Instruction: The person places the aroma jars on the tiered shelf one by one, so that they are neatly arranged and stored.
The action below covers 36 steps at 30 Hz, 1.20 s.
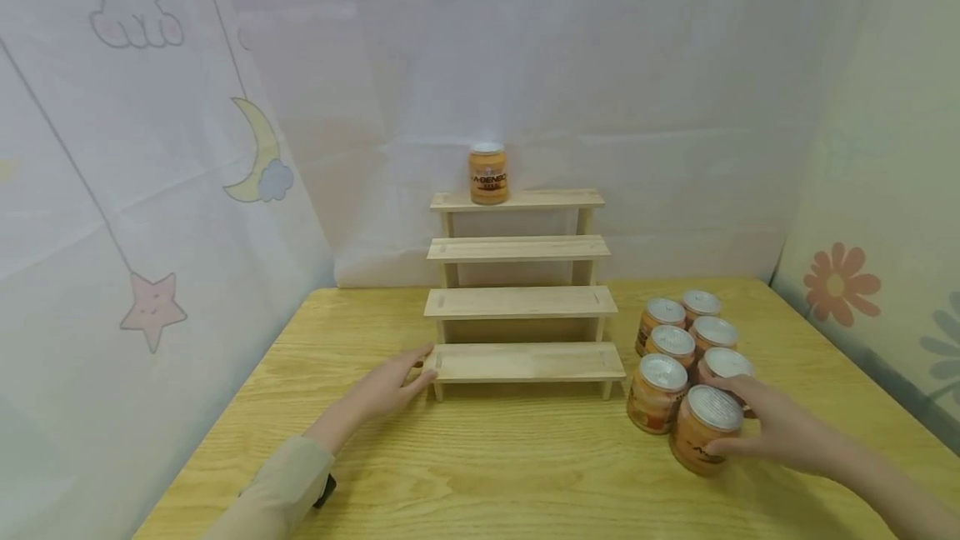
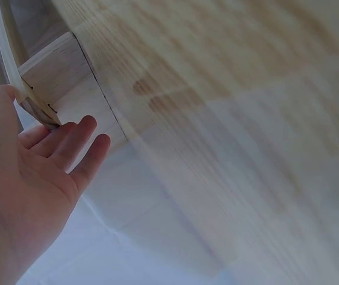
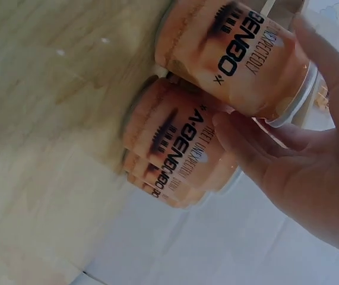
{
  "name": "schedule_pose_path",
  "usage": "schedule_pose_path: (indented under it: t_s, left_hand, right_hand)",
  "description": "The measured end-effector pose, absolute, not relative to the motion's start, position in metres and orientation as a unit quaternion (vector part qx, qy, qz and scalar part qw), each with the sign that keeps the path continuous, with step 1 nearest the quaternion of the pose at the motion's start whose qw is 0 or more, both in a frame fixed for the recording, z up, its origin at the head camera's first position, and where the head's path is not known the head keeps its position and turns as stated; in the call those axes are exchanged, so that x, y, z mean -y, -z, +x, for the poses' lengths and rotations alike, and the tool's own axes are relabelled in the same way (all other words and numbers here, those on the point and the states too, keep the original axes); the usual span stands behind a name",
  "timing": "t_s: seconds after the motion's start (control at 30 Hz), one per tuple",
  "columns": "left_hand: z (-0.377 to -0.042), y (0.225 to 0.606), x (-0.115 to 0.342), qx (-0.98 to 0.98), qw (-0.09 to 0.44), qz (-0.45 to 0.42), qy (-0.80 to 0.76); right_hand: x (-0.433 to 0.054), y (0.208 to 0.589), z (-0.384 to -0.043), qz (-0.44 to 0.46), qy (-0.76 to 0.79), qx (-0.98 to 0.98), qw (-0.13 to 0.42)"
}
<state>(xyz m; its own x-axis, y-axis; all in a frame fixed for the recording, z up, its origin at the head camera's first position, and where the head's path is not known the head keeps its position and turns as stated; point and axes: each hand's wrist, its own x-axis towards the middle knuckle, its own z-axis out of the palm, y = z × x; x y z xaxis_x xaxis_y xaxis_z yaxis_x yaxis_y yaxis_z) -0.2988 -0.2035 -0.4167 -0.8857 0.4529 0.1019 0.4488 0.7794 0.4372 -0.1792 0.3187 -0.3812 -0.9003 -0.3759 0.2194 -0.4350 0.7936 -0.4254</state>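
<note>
Left hand (image 1: 384,386): arm extended forward and inward from the lower left, pale sleeve (image 1: 288,473) ending near the wrist, dark band (image 1: 325,492) below the cuff; thumb and fingers pinch the left end of the lowest tier of a four-tier wooden stand (image 1: 525,362), thumb along one long edge, fingers slightly bent and spaced at the other. Right hand (image 1: 783,427): forearm bare, reaching in from the lower right, palm turned inward; thumb on the near side and fingers on the far side, clamped around the nearest orange jar (image 1: 697,450), close to its silvery lid (image 1: 715,407). Fingers lie between this jar and its neighbour. Held jar: at the front of the group, right of the stand; whether its base touches the desk (image 1: 525,473) cannot be told. Six further jars (image 1: 654,402): upright on the desk, closely grouped behind and beside the held one, matching lids. Single jar (image 1: 487,182): upright on the top tier, left of centre, label facing forward.
</note>
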Motion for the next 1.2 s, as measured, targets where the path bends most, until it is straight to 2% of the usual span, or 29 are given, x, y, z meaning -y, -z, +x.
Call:
schedule_pose_path:
  t_s: [0.17, 0.37, 0.57, 0.77, 1.1, 1.2]
  left_hand:
    - [-0.297, 0.416, 0.204, -0.943, 0.005, 0.238, -0.231]
    - [-0.296, 0.416, 0.205, -0.945, 0.002, 0.238, -0.225]
    - [-0.295, 0.415, 0.205, -0.944, 0.002, 0.237, -0.230]
    - [-0.296, 0.416, 0.204, -0.943, 0.003, 0.241, -0.227]
    - [-0.296, 0.417, 0.203, -0.940, 0.006, 0.237, -0.244]
    - [-0.296, 0.417, 0.203, -0.937, 0.014, 0.230, -0.262]
  right_hand:
    - [-0.318, 0.391, -0.178, 0.200, -0.298, 0.932, 0.049]
    - [-0.313, 0.397, -0.176, 0.170, -0.319, 0.931, 0.060]
    - [-0.311, 0.395, -0.171, 0.130, -0.333, 0.934, 0.014]
    - [-0.311, 0.393, -0.170, 0.114, -0.336, 0.935, -0.004]
    - [-0.316, 0.393, -0.166, 0.109, -0.324, 0.939, 0.033]
    - [-0.320, 0.385, -0.166, 0.111, -0.342, 0.933, 0.029]
